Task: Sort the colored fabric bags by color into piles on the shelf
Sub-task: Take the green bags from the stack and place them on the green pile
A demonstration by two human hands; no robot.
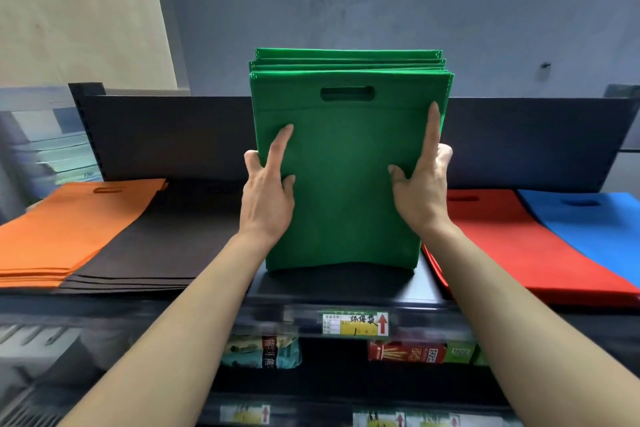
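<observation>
We hold a stack of flat green fabric bags (346, 184) with oval cut-out handles upright in the middle of a black metal shelf (346, 291). Its lower edge is down at the shelf board, though we cannot tell whether it touches. The bags' top edges are fanned slightly, one behind another.

Our left hand (266, 198) grips the left edge of the green stack: the forefinger lies straight up the front face, the thumb presses the front, and the other fingers curl round behind. Our right hand (420, 194) clamps the right edge in the same way, forefinger straight up and thumb on the front.

Left of the green stack, just beside it, lies a flat pile of black fabric bags (156, 239). Beyond that, a pile of orange fabric bags (69, 229) overlaps the black pile's far side.

Right of the green stack lies a pile of red fabric bags (502, 243), and a pile of blue fabric bags (595, 229) overlaps its outer part.

Below the green stack, a yellow and white price label (355, 323) with a red arrow is fixed to the shelf's front rail. Snack packets (261, 352) and a red carton (407, 354) sit on the level underneath.
</observation>
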